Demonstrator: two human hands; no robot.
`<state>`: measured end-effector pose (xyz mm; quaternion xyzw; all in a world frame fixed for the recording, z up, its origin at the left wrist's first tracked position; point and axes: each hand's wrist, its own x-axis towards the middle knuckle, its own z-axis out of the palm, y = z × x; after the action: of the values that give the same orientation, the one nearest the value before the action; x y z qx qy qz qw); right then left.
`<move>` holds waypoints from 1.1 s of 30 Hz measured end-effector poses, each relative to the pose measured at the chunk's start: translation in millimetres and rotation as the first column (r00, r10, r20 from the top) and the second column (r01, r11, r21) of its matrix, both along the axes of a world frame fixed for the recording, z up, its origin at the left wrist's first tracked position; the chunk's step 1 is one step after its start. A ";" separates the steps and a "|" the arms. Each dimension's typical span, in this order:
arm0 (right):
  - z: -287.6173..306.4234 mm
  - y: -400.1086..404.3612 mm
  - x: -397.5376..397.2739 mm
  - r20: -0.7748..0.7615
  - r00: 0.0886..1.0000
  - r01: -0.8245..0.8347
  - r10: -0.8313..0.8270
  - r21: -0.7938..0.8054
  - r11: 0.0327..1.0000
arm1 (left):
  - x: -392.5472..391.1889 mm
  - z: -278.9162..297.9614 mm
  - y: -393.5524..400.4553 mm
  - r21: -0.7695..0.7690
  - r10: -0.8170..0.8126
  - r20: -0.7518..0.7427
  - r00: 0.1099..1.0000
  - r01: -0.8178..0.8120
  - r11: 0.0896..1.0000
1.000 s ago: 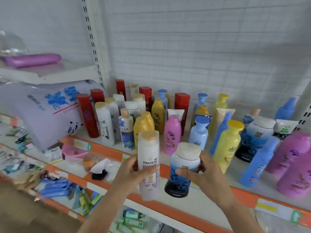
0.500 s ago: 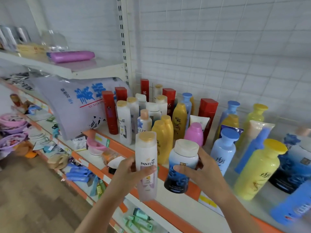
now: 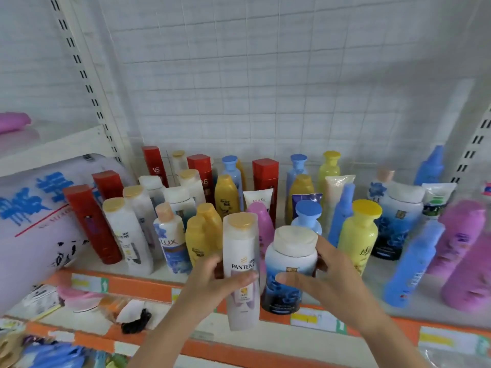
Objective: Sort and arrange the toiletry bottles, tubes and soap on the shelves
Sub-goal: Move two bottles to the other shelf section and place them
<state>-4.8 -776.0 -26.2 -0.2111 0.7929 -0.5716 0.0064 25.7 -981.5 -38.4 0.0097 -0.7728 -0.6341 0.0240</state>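
My left hand [image 3: 212, 282] grips a white Pantene bottle [image 3: 241, 251] with a gold cap, held upright in front of the shelf edge. My right hand [image 3: 324, 277] grips a squat blue-and-white bottle [image 3: 288, 264] with a wide cream cap, right beside the Pantene bottle. Both are held just before the shelf [image 3: 148, 285] with its orange front strip. Behind them stand several upright bottles: red VS bottles [image 3: 91, 224], white Pantene bottles [image 3: 127, 235], a Lux bottle [image 3: 172, 243], yellow bottles [image 3: 358, 235], blue bottles [image 3: 414, 264] and tubes [image 3: 259, 199].
A large pale plastic pack with blue print [image 3: 34, 216] lies at the shelf's left end. Pink bottles [image 3: 462, 251] crowd the right end. A white grid back panel [image 3: 265, 88] closes the shelf behind. Lower shelves [image 3: 79, 314] hold small loose items.
The view has swung right and closer to the shelf. Both hands still hold their bottles, now raised nearer to the front row.
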 end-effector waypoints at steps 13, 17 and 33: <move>5.0 112.3 48.2 -0.045 0.907 0.417 -0.419 -0.047 0.908 | -26.0 -8.4 92.2 0.008 -0.379 -0.023 0.925 0.380 0.925; 33.4 148.6 54.5 -0.089 0.893 0.421 -0.442 -0.182 0.888 | -30.8 -7.5 108.2 0.019 -0.451 -0.015 0.892 0.451 0.892; 137.1 173.6 -37.1 -0.296 0.863 0.359 -0.409 -0.212 0.909 | -46.3 37.2 137.6 0.070 -0.420 -0.116 0.900 0.430 0.900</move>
<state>-41.9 -602.3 110.9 -0.1421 0.7634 -0.5750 -0.2579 -20.6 -843.9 -1.2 -0.1893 -0.7236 -0.6592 -0.0774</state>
